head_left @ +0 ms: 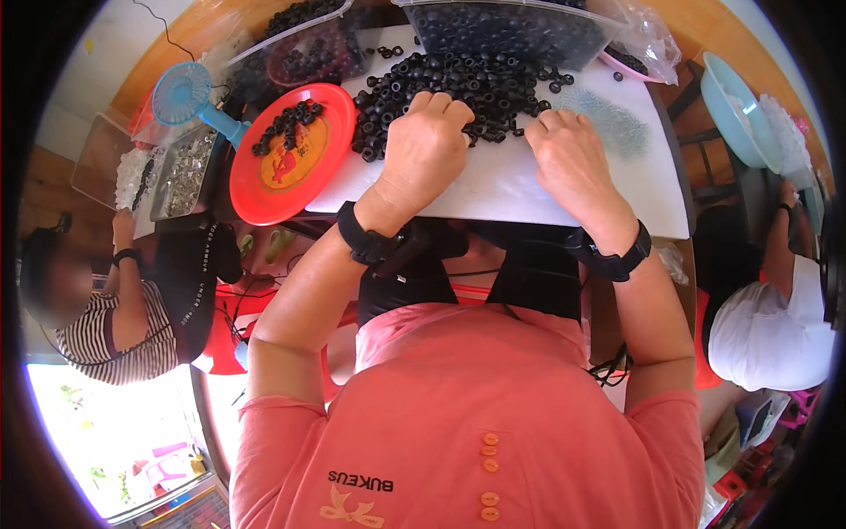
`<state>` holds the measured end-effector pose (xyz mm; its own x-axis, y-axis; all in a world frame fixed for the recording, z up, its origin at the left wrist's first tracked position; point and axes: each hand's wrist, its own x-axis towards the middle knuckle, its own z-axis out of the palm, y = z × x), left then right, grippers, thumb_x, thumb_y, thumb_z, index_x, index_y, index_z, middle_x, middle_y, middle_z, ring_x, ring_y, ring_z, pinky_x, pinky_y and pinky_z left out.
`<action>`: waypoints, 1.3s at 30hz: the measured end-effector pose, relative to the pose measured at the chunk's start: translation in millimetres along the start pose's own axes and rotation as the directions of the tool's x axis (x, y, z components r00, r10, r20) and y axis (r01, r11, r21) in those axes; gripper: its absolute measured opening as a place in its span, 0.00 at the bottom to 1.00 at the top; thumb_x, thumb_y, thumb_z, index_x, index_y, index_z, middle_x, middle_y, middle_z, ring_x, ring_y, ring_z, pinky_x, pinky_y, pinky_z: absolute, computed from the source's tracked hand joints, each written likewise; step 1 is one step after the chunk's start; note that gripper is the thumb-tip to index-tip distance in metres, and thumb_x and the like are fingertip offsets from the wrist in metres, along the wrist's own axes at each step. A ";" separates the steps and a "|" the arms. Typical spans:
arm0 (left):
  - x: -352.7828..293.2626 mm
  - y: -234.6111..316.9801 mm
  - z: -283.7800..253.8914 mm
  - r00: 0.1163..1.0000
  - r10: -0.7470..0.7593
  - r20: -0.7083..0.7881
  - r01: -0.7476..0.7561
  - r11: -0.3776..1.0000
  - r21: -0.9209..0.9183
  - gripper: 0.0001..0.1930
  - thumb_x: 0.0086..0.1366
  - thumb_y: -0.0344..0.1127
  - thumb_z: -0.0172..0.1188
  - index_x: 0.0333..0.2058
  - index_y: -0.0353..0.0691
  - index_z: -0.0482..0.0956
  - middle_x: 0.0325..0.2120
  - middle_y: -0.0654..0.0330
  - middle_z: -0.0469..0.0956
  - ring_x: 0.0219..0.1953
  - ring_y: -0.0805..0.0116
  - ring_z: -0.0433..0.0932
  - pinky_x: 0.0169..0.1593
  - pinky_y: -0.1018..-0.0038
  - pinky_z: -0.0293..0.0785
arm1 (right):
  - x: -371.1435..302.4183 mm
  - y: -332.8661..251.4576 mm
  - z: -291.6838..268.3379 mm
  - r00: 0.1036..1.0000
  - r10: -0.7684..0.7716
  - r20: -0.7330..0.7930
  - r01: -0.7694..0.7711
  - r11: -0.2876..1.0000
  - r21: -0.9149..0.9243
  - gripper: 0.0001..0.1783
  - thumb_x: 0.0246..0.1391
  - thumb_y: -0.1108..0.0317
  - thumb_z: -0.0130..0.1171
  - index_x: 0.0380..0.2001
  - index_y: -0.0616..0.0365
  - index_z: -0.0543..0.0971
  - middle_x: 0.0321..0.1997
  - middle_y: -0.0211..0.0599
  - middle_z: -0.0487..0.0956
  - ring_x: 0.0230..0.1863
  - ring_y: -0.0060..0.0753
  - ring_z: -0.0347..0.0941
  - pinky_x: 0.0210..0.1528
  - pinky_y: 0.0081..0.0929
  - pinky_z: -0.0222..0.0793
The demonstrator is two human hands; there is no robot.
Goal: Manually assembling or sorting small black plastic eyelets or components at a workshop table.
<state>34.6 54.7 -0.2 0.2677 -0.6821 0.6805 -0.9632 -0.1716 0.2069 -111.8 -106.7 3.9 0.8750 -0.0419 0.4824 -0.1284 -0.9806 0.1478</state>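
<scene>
A heap of small black ring-shaped parts (441, 75) covers the far middle of the white tabletop (493, 196). My left hand (427, 145) is closed at the heap's near edge, fingers curled down among the black parts. To its right, my right hand (568, 154) is also closed, its thumb and fingertips drawn together beside a few loose black parts (518, 132). What either hand pinches is hidden behind the fingers. A scatter of tiny clear, greenish pieces (612, 122) lies on the tabletop beyond my right hand.
A round red plate (249, 196) bearing some black parts overlaps the table's left edge, near a blue fan (182, 93). Clear bins (507, 35) of black parts stand behind the heap. People sit at left (132, 326) and right (767, 326); a pale blue basin (736, 115) is at right.
</scene>
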 end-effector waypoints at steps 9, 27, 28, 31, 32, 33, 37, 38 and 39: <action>3.3 -3.5 -6.1 0.999 0.043 0.028 -0.043 0.999 0.000 0.12 0.50 0.26 0.66 0.36 0.39 0.83 0.31 0.59 0.75 0.39 0.57 0.75 0.39 0.63 0.76 | -12.4 -5.8 -8.6 1.000 -0.029 0.004 0.028 0.996 0.085 0.04 0.46 0.76 0.57 0.28 0.60 0.78 0.34 0.41 0.77 0.41 0.44 0.74 0.45 0.37 0.67; -31.3 28.4 -16.2 0.986 0.048 0.157 -0.027 0.990 -0.135 0.15 0.48 0.20 0.60 0.37 0.38 0.81 0.31 0.56 0.75 0.37 0.55 0.76 0.38 0.64 0.76 | -23.2 -9.1 -11.5 0.990 -0.029 -0.135 0.046 0.991 0.122 0.07 0.40 0.77 0.60 0.28 0.57 0.79 0.33 0.35 0.75 0.42 0.40 0.71 0.43 0.36 0.62; -35.7 31.1 -17.7 0.992 -0.028 0.123 0.052 0.977 -0.204 0.16 0.49 0.19 0.60 0.39 0.37 0.81 0.32 0.56 0.76 0.37 0.56 0.76 0.38 0.65 0.76 | -22.5 -7.2 -12.9 0.986 -0.004 -0.165 0.030 0.988 0.154 0.08 0.40 0.78 0.60 0.28 0.57 0.79 0.33 0.35 0.75 0.42 0.40 0.71 0.43 0.36 0.62; -47.3 31.4 -21.9 0.982 -0.169 0.089 0.188 0.932 -0.309 0.17 0.52 0.19 0.60 0.43 0.37 0.80 0.33 0.57 0.77 0.37 0.60 0.75 0.39 0.68 0.74 | -22.0 -2.1 -17.6 0.970 0.038 -0.239 0.009 0.981 0.194 0.09 0.40 0.79 0.60 0.29 0.57 0.79 0.33 0.34 0.76 0.42 0.41 0.72 0.42 0.37 0.62; -50.7 30.8 -22.5 0.970 -0.227 0.091 0.245 0.903 -0.354 0.16 0.52 0.19 0.61 0.42 0.36 0.81 0.33 0.57 0.77 0.37 0.60 0.75 0.39 0.68 0.74 | -22.1 -0.5 -18.3 0.957 0.058 -0.285 0.001 0.979 0.203 0.10 0.40 0.80 0.59 0.30 0.57 0.80 0.34 0.34 0.76 0.42 0.41 0.72 0.42 0.37 0.62; -52.8 30.3 -23.0 0.954 -0.285 0.095 0.299 0.867 -0.399 0.15 0.53 0.20 0.62 0.41 0.36 0.81 0.32 0.57 0.76 0.37 0.60 0.75 0.39 0.67 0.73 | -22.4 0.7 -18.6 0.958 0.053 -0.283 0.006 0.980 0.201 0.10 0.40 0.80 0.59 0.30 0.57 0.80 0.34 0.34 0.76 0.42 0.41 0.72 0.42 0.37 0.62; -46.2 30.1 -22.4 0.976 -0.211 0.057 0.217 0.913 -0.346 0.12 0.53 0.21 0.63 0.39 0.35 0.81 0.32 0.57 0.77 0.37 0.60 0.74 0.38 0.67 0.73 | -20.2 0.6 -17.9 0.972 0.067 -0.225 -0.021 0.980 0.199 0.10 0.41 0.80 0.59 0.30 0.57 0.80 0.33 0.35 0.76 0.43 0.42 0.73 0.42 0.37 0.62; -43.7 32.0 -21.0 0.979 -0.199 0.050 0.205 0.927 -0.314 0.11 0.53 0.22 0.64 0.38 0.35 0.81 0.32 0.57 0.77 0.37 0.59 0.74 0.38 0.67 0.73 | -19.4 -0.6 -16.7 0.976 0.057 -0.209 -0.018 0.982 0.187 0.10 0.41 0.80 0.59 0.30 0.57 0.80 0.32 0.35 0.75 0.43 0.42 0.73 0.43 0.37 0.62; -41.6 34.5 -18.6 0.981 -0.188 0.044 0.192 0.940 -0.281 0.10 0.53 0.23 0.64 0.36 0.35 0.82 0.32 0.57 0.77 0.37 0.59 0.74 0.38 0.66 0.73 | -18.7 -2.1 -15.5 0.977 0.049 -0.207 -0.011 0.983 0.183 0.10 0.41 0.80 0.59 0.30 0.57 0.80 0.32 0.35 0.75 0.43 0.42 0.73 0.43 0.37 0.62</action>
<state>-9.3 90.3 -8.3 0.4424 -0.6684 0.5980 -0.8474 -0.0931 0.5228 -135.2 -100.9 8.0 0.7522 -0.0495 0.6571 -0.0503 -0.9986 -0.0176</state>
